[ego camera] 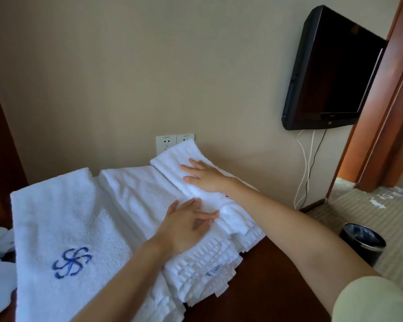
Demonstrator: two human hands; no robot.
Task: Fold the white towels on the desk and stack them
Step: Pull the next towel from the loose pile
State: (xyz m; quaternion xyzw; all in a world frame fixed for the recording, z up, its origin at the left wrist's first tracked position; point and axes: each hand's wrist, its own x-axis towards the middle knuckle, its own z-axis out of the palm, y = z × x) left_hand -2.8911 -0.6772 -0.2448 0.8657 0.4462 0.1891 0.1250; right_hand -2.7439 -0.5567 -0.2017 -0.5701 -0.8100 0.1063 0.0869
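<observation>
Crested towel [63,228] lies left of the ribbed towel [177,154], waste bin [361,242] right. Left hand [184,226] and right hand [205,177] press it, fingers [191,169] spread flat.

The dark wooden bench [277,280] in front of me carries white towels side by side: a plush towel with a blue emblem [63,224] on my left, a folded ribbed towel [135,189] mid-bench, a long ribbed towel [196,263] on my right
</observation>
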